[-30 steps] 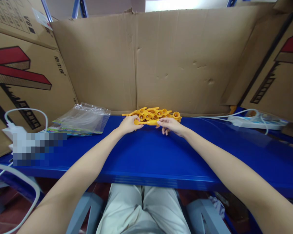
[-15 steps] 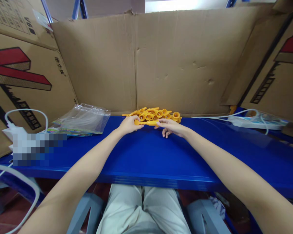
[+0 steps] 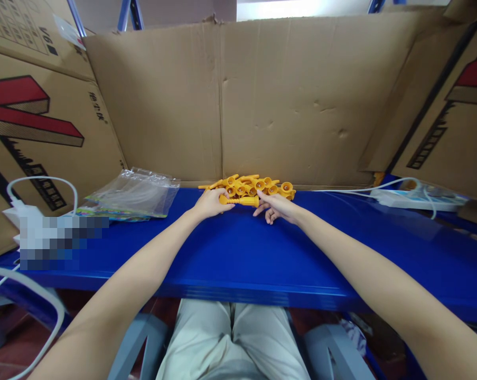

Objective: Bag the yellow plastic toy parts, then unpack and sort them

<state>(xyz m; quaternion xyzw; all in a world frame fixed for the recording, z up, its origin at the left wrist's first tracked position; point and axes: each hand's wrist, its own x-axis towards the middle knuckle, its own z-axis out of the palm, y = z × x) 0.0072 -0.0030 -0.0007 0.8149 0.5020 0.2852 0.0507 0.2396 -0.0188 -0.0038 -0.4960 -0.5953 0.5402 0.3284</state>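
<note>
A yellow plastic piece [image 3: 244,201] lies level between my hands, with a rounded end at the left, a ribbed neck and a wider barrel to the right. My left hand [image 3: 213,203] is closed on the rounded end, thumb and fingers pinching it. At the barrel's right end, my right hand [image 3: 278,207] has its thumb and forefinger apart, above and below the tip; whether they touch it I cannot tell. Right behind is a pile of yellow plastic pieces [image 3: 260,186] with flared, cup-like ends, partly hidden by my hands.
Clear plastic bags [image 3: 143,192] lie in a stack on the blue table [image 3: 238,253] at the left. White power strips [image 3: 416,199] with cables stand at the right. A cardboard wall [image 3: 293,100] closes off the back, and a printed carton [image 3: 44,132] stands left.
My right thumb and forefinger have come apart from around the barrel's end, so more of that end shows. The left hand keeps its hold in nearly the same place.
</note>
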